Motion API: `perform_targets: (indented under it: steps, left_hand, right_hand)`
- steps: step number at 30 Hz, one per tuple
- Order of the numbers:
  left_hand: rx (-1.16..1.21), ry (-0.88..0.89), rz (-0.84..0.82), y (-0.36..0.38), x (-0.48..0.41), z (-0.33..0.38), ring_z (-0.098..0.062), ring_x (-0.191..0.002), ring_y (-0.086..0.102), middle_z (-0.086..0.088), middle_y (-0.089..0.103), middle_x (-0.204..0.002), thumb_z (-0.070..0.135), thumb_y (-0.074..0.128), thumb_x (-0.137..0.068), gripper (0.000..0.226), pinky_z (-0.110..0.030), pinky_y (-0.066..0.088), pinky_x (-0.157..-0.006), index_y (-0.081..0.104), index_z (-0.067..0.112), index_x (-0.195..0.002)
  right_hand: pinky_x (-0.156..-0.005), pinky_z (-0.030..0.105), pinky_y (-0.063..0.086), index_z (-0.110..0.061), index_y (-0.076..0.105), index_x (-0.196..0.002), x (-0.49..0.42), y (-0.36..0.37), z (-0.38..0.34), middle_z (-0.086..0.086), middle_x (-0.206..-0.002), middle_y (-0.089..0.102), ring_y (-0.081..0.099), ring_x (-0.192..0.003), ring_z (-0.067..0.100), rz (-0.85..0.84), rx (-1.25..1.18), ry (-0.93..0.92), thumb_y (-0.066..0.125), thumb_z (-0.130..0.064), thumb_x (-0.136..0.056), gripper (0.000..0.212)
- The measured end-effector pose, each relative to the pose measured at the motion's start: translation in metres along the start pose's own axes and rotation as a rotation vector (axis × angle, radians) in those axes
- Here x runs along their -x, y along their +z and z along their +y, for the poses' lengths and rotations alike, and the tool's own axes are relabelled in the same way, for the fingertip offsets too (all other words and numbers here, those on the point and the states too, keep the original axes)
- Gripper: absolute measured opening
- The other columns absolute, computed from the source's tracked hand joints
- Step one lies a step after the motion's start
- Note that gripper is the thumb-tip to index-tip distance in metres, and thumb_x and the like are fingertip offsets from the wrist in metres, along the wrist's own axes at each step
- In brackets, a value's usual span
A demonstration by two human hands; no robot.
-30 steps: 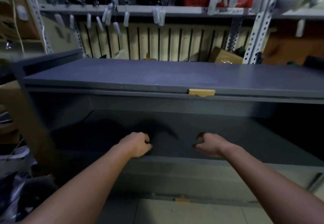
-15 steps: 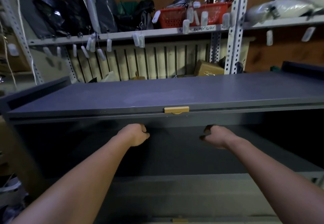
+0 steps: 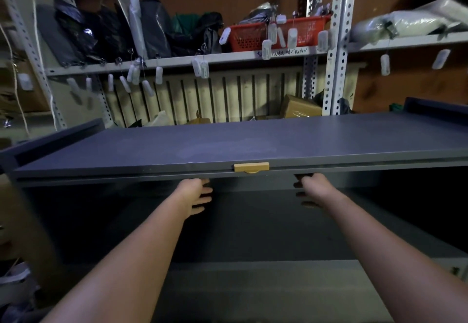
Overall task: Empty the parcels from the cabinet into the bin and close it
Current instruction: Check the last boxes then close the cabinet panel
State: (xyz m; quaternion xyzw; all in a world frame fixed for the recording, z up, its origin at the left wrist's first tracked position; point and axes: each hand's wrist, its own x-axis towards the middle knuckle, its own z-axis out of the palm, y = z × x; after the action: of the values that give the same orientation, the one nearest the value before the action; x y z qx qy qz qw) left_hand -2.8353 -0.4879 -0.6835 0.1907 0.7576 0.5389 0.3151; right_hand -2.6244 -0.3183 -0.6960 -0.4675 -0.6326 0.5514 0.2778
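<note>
- Two bare arms reach forward from 7 and 5 o'clock toward the middle of the view, ending at the front edge of a raised door.
- The grey cabinet [image 3: 253, 272] fills the lower half from 9 to 3 o'clock. Its inside is dark and what it holds cannot be made out.
- The cabinet's door [image 3: 228, 145] lies almost flat across the centre, with a yellow catch [image 3: 251, 167] in the middle of its front edge.
- The left hand [image 3: 196, 193] is just at 7 o'clock of the catch, right under the door's edge. Its fingers are loosely spread and point inward, and it holds nothing.
- The right hand [image 3: 315, 187] is at 4 o'clock of the catch, also up against the edge. Its fingers are in shadow and spread apart, and I cannot tell whether they hook the edge.
- Behind the door, at 12 o'clock, a metal shelf [image 3: 228, 58] carries black bags [image 3: 83, 36] toward 10 o'clock and a red basket [image 3: 278, 34] toward 1 o'clock.
- White tags [image 3: 159, 78] hang from the shelf's front rim.
- A cardboard box [image 3: 298, 106] sits below the shelf, just past the door's far edge, against a slatted panel [image 3: 215, 97].
</note>
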Motion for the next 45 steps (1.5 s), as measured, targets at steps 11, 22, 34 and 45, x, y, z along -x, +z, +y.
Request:
perform_targets:
  steps: [11,22,34,45]
  left_hand:
    - [1.259,-0.107,0.142,-0.005,0.004,0.001,-0.037,-0.101,0.066,-0.019,0.069,-0.110,0.027,0.031,-0.105,0.039,-0.054,0.053,-0.092,0.063,0.009,-0.117]
    - [1.478,-0.111,0.187,0.006,0.022,0.012,-0.037,-0.100,0.062,-0.017,0.062,-0.111,0.040,0.034,-0.105,0.039,-0.056,0.050,-0.099,0.059,0.011,-0.118]
    - [1.515,-0.150,0.199,0.013,0.034,0.018,-0.040,-0.109,0.058,-0.017,0.055,-0.107,0.036,0.040,-0.104,0.033,-0.061,0.047,-0.100,0.051,0.017,-0.128]
    - [1.473,-0.104,0.121,0.006,0.053,0.006,-0.040,-0.115,0.058,-0.020,0.061,-0.118,0.050,0.030,-0.104,0.051,-0.057,0.047,-0.102,0.052,0.016,-0.135]
  right_hand:
    - [-0.095,0.047,0.053,-0.013,0.052,-0.092,0.021,-0.003,-0.015,0.014,-0.103,0.057,0.058,-0.092,0.032,0.273,-1.324,0.214,0.037,-0.026,-0.104,0.023]
    - [-0.098,0.050,0.051,-0.015,0.054,-0.107,0.025,0.010,-0.022,0.013,-0.113,0.055,0.057,-0.102,0.031,0.279,-1.491,0.215,0.039,-0.045,-0.103,0.034]
    - [-0.100,0.051,0.049,-0.017,0.049,-0.119,0.034,0.024,-0.028,0.014,-0.115,0.054,0.054,-0.104,0.033,0.273,-1.522,0.211,0.038,-0.045,-0.103,0.034]
    - [-0.093,0.043,0.050,-0.013,0.054,-0.107,0.060,0.020,-0.023,0.011,-0.107,0.058,0.059,-0.094,0.027,0.240,-1.436,0.170,0.028,-0.050,-0.103,0.045]
